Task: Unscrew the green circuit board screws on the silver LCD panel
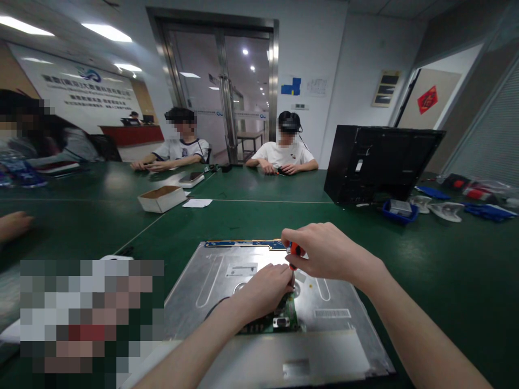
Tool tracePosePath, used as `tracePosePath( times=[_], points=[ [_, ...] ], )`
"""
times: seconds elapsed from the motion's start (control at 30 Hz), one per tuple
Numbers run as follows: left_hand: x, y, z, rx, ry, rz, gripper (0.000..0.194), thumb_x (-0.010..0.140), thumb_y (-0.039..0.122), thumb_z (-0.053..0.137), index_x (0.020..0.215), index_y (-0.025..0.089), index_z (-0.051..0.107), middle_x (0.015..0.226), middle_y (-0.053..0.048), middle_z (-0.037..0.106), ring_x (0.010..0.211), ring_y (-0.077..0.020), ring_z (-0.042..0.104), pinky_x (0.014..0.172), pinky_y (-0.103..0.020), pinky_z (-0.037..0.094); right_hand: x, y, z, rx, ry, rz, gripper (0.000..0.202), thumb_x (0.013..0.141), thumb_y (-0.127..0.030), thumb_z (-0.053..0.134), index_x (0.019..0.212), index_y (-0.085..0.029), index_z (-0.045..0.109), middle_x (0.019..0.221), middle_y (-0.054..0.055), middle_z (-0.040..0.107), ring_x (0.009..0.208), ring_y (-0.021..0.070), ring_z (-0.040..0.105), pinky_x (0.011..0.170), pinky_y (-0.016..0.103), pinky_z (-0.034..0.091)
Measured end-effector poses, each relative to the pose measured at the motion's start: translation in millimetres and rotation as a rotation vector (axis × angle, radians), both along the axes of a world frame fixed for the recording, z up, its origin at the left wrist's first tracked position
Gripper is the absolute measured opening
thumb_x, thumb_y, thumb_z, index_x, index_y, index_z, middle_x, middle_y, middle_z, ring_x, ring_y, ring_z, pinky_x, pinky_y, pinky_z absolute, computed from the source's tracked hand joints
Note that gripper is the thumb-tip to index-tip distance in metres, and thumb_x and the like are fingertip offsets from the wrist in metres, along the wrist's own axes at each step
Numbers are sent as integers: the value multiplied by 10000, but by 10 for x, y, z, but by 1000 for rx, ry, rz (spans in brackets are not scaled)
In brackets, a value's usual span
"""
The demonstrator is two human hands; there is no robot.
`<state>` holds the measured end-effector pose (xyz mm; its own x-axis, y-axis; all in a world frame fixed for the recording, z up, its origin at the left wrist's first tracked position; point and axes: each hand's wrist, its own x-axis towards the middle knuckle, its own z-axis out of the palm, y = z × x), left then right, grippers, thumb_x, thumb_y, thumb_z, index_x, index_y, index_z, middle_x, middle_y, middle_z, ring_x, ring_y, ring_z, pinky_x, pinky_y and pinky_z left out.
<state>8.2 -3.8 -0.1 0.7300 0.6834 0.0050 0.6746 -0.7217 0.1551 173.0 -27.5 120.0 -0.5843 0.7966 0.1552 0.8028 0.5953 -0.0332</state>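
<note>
My right hand (pixel 324 251) grips the orange and black handle of a screwdriver (pixel 295 249), which points down at the panel. Just below it, my left hand (pixel 270 283) has its fingers drawn together beside the screwdriver's lower end; what they pinch, if anything, is hidden. Under both hands lies a silver metal display panel (pixel 340 294) with its back up. A green circuit board (pixel 290 316) sits at the panel's middle, partly covered by my left hand and forearm. Along the far edge of the panel runs a narrow blue circuit strip (pixel 243 245).
A black monitor casing (pixel 381 162) stands at the back right, near a blue tray (pixel 399 213). An open white box (pixel 162 200) and a paper (pixel 197 203) lie at the back left of the green table (pixel 441 292). Several people sit around it.
</note>
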Motion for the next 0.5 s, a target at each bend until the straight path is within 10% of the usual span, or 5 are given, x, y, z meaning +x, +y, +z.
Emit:
tracePosePath(
  times=[0.5],
  points=[
    [12, 12, -7, -29, -13, 10, 62, 917, 195, 596, 866, 161, 597, 911, -66, 678, 875, -250, 637, 774, -342, 439, 9, -4, 10, 3, -7, 20, 89, 882, -321, 579, 926, -248, 603, 844, 2, 714, 745, 164, 627, 555, 273, 252]
  ],
)
